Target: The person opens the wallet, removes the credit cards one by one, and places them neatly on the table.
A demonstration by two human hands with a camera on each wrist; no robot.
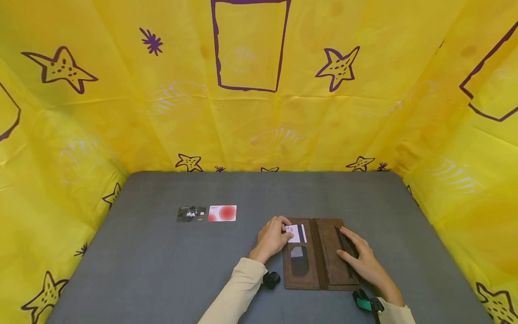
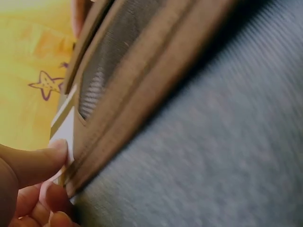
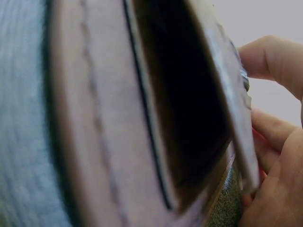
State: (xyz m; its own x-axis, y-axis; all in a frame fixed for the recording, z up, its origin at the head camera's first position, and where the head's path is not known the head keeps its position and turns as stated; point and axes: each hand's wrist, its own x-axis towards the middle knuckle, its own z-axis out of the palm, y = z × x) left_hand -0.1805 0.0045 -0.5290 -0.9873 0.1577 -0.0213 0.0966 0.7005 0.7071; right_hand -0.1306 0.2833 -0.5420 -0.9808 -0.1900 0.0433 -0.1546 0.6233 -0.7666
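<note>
A brown bifold wallet [image 1: 317,252] lies unfolded on the grey table. My left hand [image 1: 272,238] pinches a white card [image 1: 296,233] with a dark stripe at the wallet's upper left slot. In the left wrist view the thumb [image 2: 49,163] presses the card's face, with curled fingers beneath. Below that card is a mesh window [image 1: 299,261]. My right hand [image 1: 366,261] holds the wallet's right half, thumb on the pocket panel and fingers near its top edge. A dark pocket opening [image 3: 184,104] gapes in the right wrist view; some fingers are partly hidden behind the flap.
Left of the wallet, a black card [image 1: 191,214] marked "Vip" lies beside a white card with red circles [image 1: 222,213]. Yellow cloth [image 1: 251,121] with starfish drawings surrounds the table's back and sides. Each wrist wears a black strapped device.
</note>
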